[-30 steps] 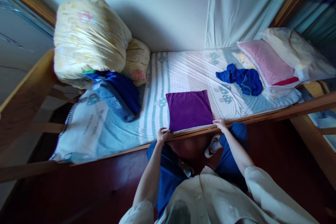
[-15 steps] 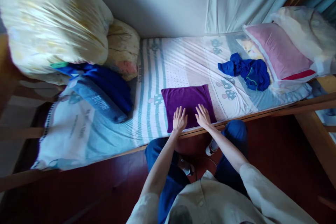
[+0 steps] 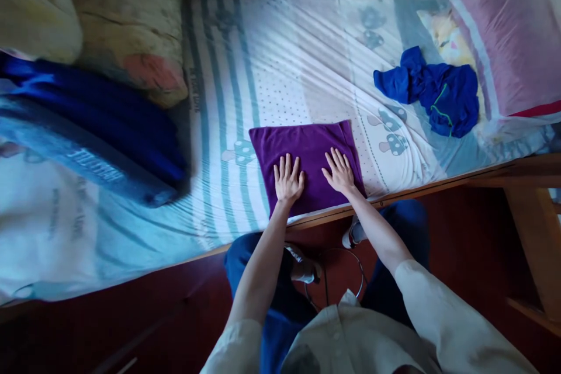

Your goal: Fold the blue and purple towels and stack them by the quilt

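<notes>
A purple cloth (image 3: 302, 143), roughly rectangular, lies flat near the front edge of the bed (image 3: 280, 87). My left hand (image 3: 288, 179) rests palm down on its left half, fingers spread. On the right half lies my right hand (image 3: 339, 171), also flat with the fingers apart. Neither hand grips anything. Under both palms the cloth is hidden.
Right of the cloth lies a crumpled blue garment (image 3: 451, 96), beside a pink pillow (image 3: 504, 41). Folded blue clothes (image 3: 100, 123) and a pale floral bundle (image 3: 131, 23) sit at the left. A wooden bed rail (image 3: 438, 191) runs along the front.
The view has tilted down and come closer to the bed. My left hand has slid a little leftward on the cloth, and the hands are farther apart. Both stay flat.
</notes>
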`<state>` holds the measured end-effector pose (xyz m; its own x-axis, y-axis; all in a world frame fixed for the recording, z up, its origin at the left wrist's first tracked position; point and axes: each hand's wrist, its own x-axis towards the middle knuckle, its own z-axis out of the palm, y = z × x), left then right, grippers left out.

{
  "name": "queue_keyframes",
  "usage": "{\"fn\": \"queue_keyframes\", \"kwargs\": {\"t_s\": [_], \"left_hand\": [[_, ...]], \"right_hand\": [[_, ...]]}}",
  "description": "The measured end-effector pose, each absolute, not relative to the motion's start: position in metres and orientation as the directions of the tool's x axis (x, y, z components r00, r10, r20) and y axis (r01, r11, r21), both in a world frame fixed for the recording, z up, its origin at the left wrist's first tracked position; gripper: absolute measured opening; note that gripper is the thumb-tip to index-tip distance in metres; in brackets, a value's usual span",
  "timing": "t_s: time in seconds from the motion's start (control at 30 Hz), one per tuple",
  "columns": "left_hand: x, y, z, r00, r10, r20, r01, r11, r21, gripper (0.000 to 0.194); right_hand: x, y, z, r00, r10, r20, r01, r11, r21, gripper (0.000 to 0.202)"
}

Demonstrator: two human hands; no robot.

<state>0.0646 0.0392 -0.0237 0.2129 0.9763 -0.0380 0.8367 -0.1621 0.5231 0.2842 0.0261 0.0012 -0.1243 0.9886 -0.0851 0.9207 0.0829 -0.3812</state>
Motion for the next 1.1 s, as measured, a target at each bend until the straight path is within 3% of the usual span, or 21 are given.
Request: {"fn": "queue_keyframes", "kwargs": {"t_s": [0.27,0.7,0.97,1.1], "left_hand": [[0.049,0.064,-0.019,0.206,0.978,-0.02,0.844,-0.167,0.51,0.073],[0.035,0.128,-0.032,0.098,0.995,-0.017,0.862,-0.077,0.501,0.083],[0.027,0.146,-0.045,0.112,0.993,-0.028,0.867,-0.084,0.491,0.083],[0.027,0.144,-0.046,0.119,0.993,-0.017,0.863,-0.095,0.496,0.082]], "right_hand": [[0.295,0.047,-0.011,-0.04,0.998,-0.041,0.93,0.022,-0.366,0.072],[0.316,0.118,-0.029,-0.05,0.999,-0.017,0.954,0.043,-0.297,0.075],[0.312,0.126,-0.033,-0.35,0.937,0.006,0.862,0.325,-0.389,0.065],[0.309,0.134,-0.038,-0.177,0.984,0.001,0.916,0.165,-0.367,0.067]]}}
